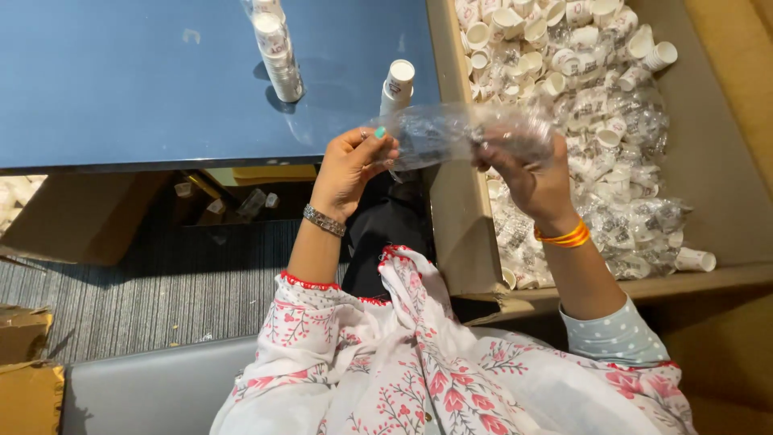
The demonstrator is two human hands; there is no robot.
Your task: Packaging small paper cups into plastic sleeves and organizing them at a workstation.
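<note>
Clear plastic bag [459, 133]: held in the air between both hands, just off the near right corner of the blue surface [161, 80]. Long axis running left to right, hand to hand; crumpled, empty as far as visible.

Left hand [350, 165]: fingers [374, 145] pinched on the bag's left end, thumb against fingertips; metal bracelet at the wrist. Just off the surface's near edge.

Right hand [531, 173]: fingers clenched into the bag's right end, partly veiled by the plastic; orange bangles at the wrist. Farther from the surface, over the box. Both hands equally on the bag, neither nearer.

Cup stack [396, 84]: white paper cups, upright on the surface near its right edge, just beyond the bag.

Bagged stack [278, 52]: taller, wrapped in clear plastic, farther in on the surface.

Box [708, 161]: cardboard, right of the surface, holding loose cups [564, 56] and bagged ones in a heap.
</note>
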